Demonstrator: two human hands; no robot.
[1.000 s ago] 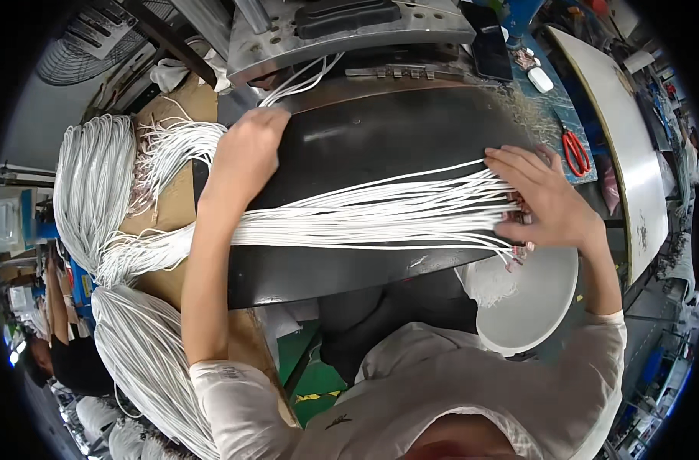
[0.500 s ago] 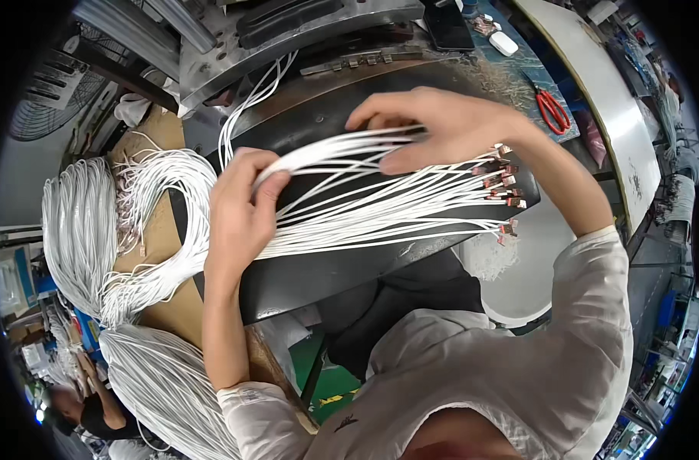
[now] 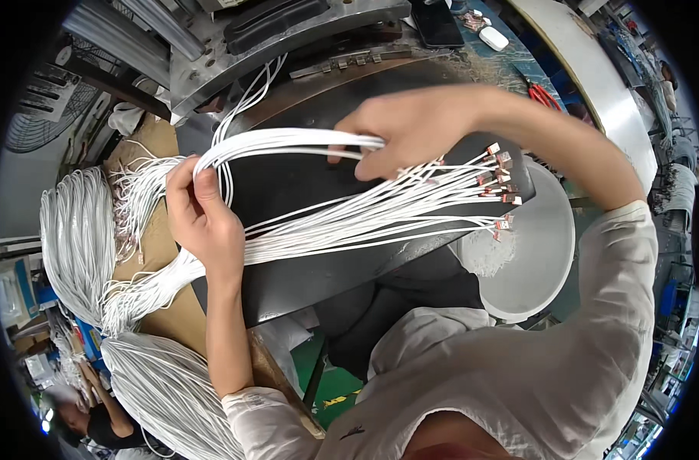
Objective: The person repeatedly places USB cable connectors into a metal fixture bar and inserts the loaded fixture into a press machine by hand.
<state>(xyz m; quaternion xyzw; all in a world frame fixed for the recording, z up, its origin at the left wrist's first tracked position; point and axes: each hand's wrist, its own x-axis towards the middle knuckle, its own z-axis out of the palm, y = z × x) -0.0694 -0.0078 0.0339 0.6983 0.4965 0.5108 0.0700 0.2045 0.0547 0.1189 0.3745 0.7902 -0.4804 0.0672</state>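
Note:
A raised bundle of white cables (image 3: 288, 141) arches between my two hands above the black tabletop. My left hand (image 3: 205, 218) is closed round its left part, thumb on top. My right hand (image 3: 407, 134) is closed on its right part; the cable ends there are partly hidden by the fingers. Below the arch, more white cables (image 3: 349, 222) lie fanned out on the tabletop (image 3: 303, 280). Their metal plug ends, with reddish bits (image 3: 503, 223), point right, some reaching the table's edge.
A metal machine (image 3: 288, 46) stands at the back, with loose white cables beside it. Coiled cable bundles (image 3: 77, 245) sit at left. A grey bin (image 3: 549, 253) with white scraps is below the right edge. Red-handled pliers (image 3: 543, 96) and a phone (image 3: 436, 24) lie far right.
My left hand has moved left, drawing the raised bundle away from the fanned cables. My right hand has shifted slightly left and closed on the bundle.

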